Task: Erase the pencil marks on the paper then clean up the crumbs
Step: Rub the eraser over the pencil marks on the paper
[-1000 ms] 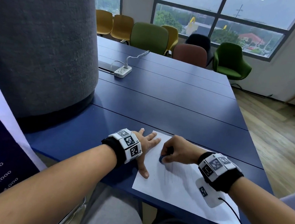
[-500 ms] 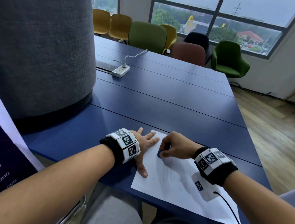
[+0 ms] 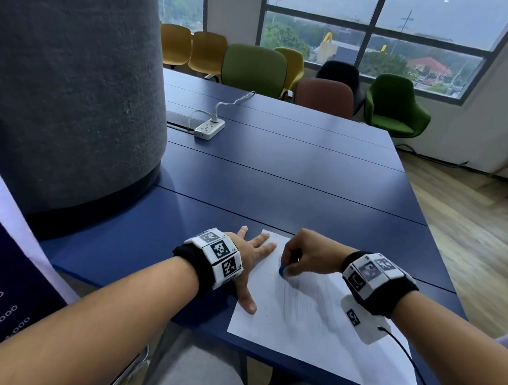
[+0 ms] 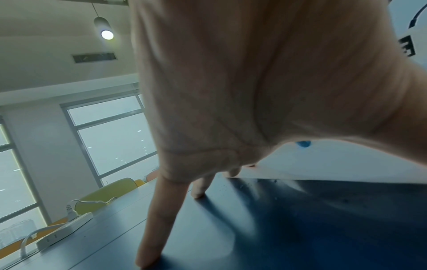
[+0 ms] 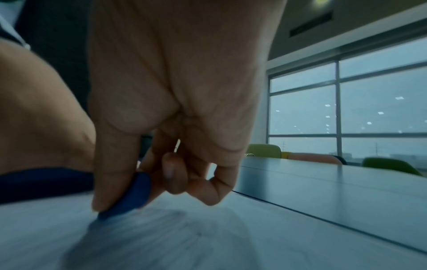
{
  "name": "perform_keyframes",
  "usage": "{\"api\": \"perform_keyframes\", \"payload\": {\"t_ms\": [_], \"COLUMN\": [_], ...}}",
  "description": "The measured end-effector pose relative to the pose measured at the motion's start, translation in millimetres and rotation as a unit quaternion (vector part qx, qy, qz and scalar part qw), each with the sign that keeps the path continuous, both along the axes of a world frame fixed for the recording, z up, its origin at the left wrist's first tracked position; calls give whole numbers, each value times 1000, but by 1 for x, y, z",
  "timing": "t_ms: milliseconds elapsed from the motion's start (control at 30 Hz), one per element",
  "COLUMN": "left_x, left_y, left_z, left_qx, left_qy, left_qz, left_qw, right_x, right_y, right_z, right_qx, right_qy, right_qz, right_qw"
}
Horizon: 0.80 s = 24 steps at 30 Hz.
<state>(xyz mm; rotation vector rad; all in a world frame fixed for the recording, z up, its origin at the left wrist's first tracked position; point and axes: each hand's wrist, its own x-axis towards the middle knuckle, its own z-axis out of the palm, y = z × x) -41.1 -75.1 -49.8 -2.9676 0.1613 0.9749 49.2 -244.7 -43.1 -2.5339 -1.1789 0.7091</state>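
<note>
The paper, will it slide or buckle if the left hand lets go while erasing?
Likely yes. The paper is one thin loose sheet on a smooth table, overhanging its edge. The eraser drags it, so it probably shifts or creases.

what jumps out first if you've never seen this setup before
The right hand pinches a blue eraser against the white paper at the blue table's near edge, above faint pencil marks. The left hand lies spread flat on the paper's left edge. A huge grey pillar fills the left.

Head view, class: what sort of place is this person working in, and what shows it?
Probably an office meeting room: a long blue table, a row of chairs along its far side, and a power strip on the tabletop.
</note>
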Motion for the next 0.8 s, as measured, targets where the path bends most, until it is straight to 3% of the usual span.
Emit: {"api": "perform_keyframes", "payload": {"t_ms": [167, 333, 467, 600, 800], "left_x": [0, -1, -1, 0, 0], "left_y": [1, -1, 0, 1, 1], "left_z": [1, 2, 2, -1, 0], "left_qx": [-6, -1, -8, -6, -11], "left_qy": [0, 3, 6, 3, -1], "left_qz": [1, 2, 2, 2, 3], "left_qw": [1000, 1000, 1000, 1000, 1000], "right_x": [12, 3, 10, 0, 14], "right_y": [1, 0, 4, 5, -1], "right_z": [-4, -2, -8, -7, -8], "right_qx": [45, 11, 48, 38, 49], "right_qy": [-94, -1, -81, -37, -79], "right_qz": [-57, -12, -68, -14, -63], "right_qw": [993, 1000, 993, 999, 994]}}
